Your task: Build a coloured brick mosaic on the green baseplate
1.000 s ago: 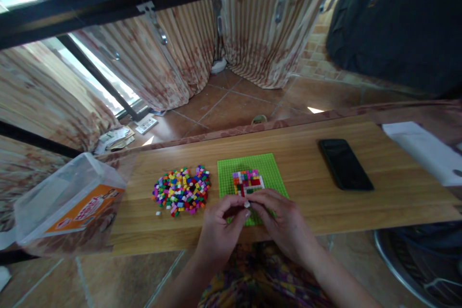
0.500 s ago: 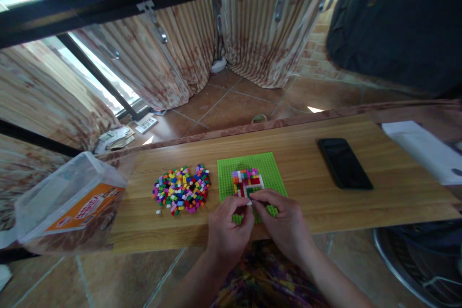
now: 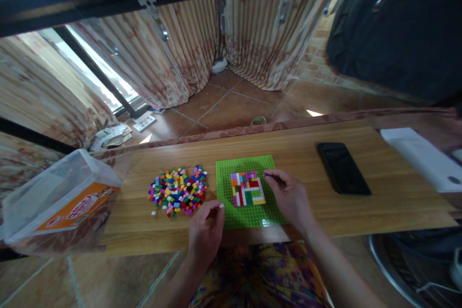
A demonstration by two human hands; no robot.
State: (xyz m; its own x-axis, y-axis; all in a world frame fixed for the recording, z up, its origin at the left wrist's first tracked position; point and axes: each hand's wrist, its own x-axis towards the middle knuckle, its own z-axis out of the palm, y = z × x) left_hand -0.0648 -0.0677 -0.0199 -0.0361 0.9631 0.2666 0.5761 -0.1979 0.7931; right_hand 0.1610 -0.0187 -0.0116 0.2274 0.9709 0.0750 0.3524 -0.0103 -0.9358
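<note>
Nearest, above the patterned clothing (image 3: pixel 252 281), the left hand (image 3: pixel 206 231) is held at the near left side of the green studded baseplate (image 3: pixel 249 219), its thumb and forefinger closed on what appears to be a small white brick (image 3: pixel 221 206). The right hand (image 3: pixel 291 198) is placed over the baseplate's right side, with a dark purple brick (image 3: pixel 266 174) pinched at its fingertips.

Between the two hands, the multicoloured brick mosaic (image 3: pixel 248 188) is set on the baseplate. From the left fingertips it lies to the right and slightly farther off; from the right fingertips, to the left and a little nearer the wearer. The right hand is the closer of the two, just beside the far right corner. The mosaic is nearly square, so no long axis is shown.

To the left, a pile of loose bricks (image 3: pixel 178 191) is spread on the wooden tabletop (image 3: pixel 296 154), and beyond it a transparent plastic box (image 3: pixel 84 166) is seen. Well to the right, a black smartphone (image 3: pixel 344 168) is laid flat. Farthest, striped curtains (image 3: pixel 187 48) are hung.
</note>
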